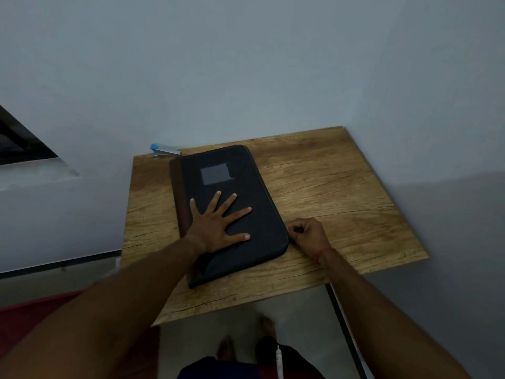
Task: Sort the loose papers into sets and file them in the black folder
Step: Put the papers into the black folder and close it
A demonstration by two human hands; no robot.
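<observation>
The black folder [254, 187] is lying closed mid-table [341, 187], the left hand [216, 228] pressing flat with spread fingers, the right hand [308, 233] curling at its 4 o'clock edge, grip unclear; with no loose papers showing, filing is seemingly ending.

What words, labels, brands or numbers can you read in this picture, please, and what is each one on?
No text can be read anywhere.
The grey patch on the black folder: no writing legible.
The stapler behind the folder: any marking is too small and blurred to read.
</observation>
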